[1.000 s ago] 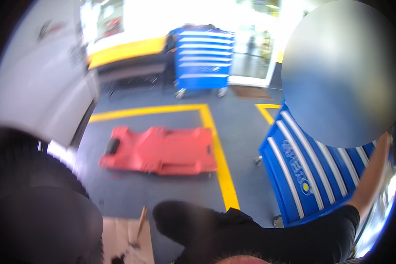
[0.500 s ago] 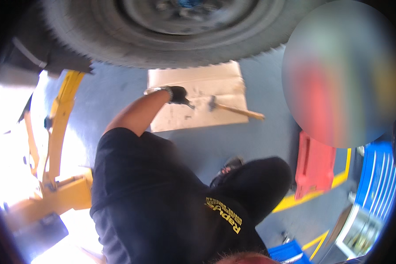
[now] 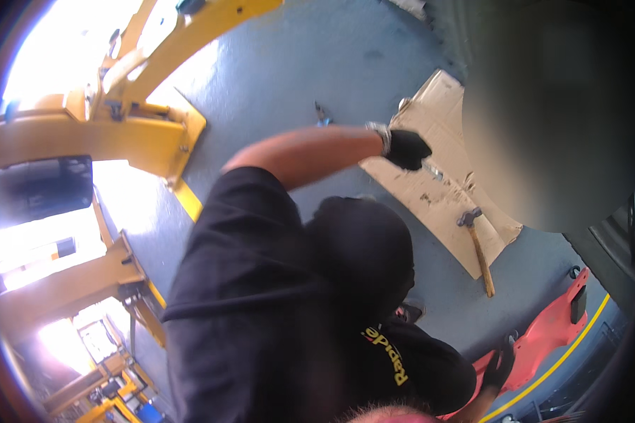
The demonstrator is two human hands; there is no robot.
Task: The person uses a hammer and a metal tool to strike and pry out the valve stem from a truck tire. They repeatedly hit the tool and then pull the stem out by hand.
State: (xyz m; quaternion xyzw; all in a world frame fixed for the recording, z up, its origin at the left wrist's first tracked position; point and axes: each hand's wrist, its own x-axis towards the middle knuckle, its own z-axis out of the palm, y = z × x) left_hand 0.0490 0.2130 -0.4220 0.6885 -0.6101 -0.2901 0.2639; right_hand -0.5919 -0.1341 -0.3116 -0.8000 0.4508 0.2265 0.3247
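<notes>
My left hand (image 3: 408,149), in a black glove, is closed around a short silver metal tool (image 3: 432,170) whose exact kind I cannot make out. It hovers over or rests on a creased, stained cardboard sheet (image 3: 430,211) on the floor. A ball-peen hammer (image 3: 481,257) with a wooden handle lies at the sheet's near right edge, its handle sticking out past the cardboard. At the lower right, my gloved right hand (image 3: 499,366) rests on a red mechanic's creeper (image 3: 547,344), its fingers apart.
Yellow steel lift frames (image 3: 77,144) stand on the left. A small tool with a blue part (image 3: 322,115) lies on the grey floor beyond my left forearm. A yellow line (image 3: 578,342) runs beside the creeper. Dark and blurred areas fill the upper right.
The view has swung round: the tyre has left the top of the picture, and the cardboard and hammer appear farther right. My right hand has come into sight on the creeper. My left still holds the tool.
</notes>
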